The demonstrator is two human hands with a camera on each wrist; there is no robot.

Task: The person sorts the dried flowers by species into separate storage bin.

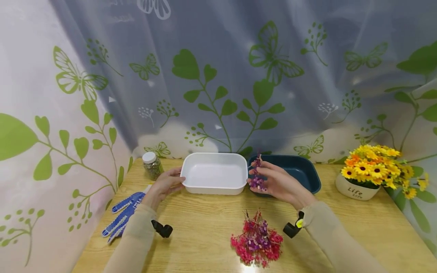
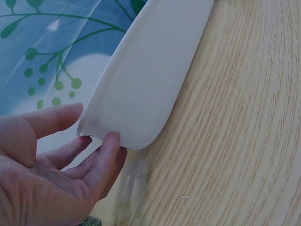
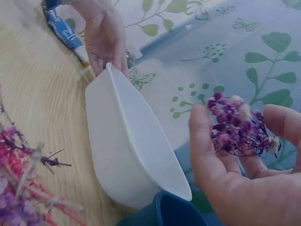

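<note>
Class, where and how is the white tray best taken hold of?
The white tray is probably best held by its rim at both short ends, one hand coming from each side: it is long, open upward, its rim raised above the table. The left hand is at one end; the dark blue tray crowds the other.

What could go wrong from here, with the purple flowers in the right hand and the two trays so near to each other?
The purple flowers in the right hand look delicate, so a firm grip might crush them. The white tray, held by the left hand, sits right beside the blue tray; a sideways shift might bump it. The red-and-purple bunch lies near the right sleeve, which could brush it.
</note>
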